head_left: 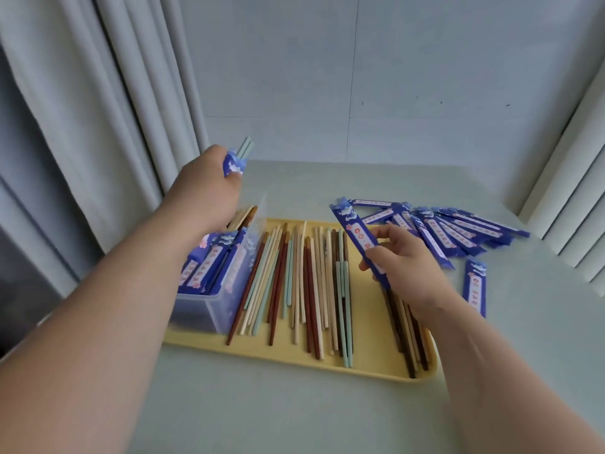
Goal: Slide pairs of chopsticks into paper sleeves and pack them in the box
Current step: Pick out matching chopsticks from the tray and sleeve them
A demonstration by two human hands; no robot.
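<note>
Showing the work partway through, the head view caught both hands busy at once. The left hand point(209, 181) was raised above the clear plastic box point(209, 309), its fingers curled round a sleeved pair point(235, 162), with pale green chopstick ends standing out of the blue paper. The box stood on the left end of the yellow tray point(294, 355) and already held several sleeved pairs point(209, 267) leaning against one another; their exact count could not be read.

The right hand point(409, 267) hovered over the right part of the tray and pinched a blue sleeve point(355, 239) between thumb and fingers. This sleeve looked flat and empty, though its lower end was hidden by the hand.

Judged from this layout, the greater share of the task lay ahead. Many loose chopsticks point(307, 283) in brown, cream and green lay side by side across the tray, none sleeved. A fanned pile of unused sleeves point(458, 231) rested on the table point(294, 414) just beyond the tray's right end, and a single sleeve point(474, 286) lay apart from it, nearer the camera.

The pair in the left hand was not yet in the box, and the sleeve in the right hand was not yet filled.
</note>
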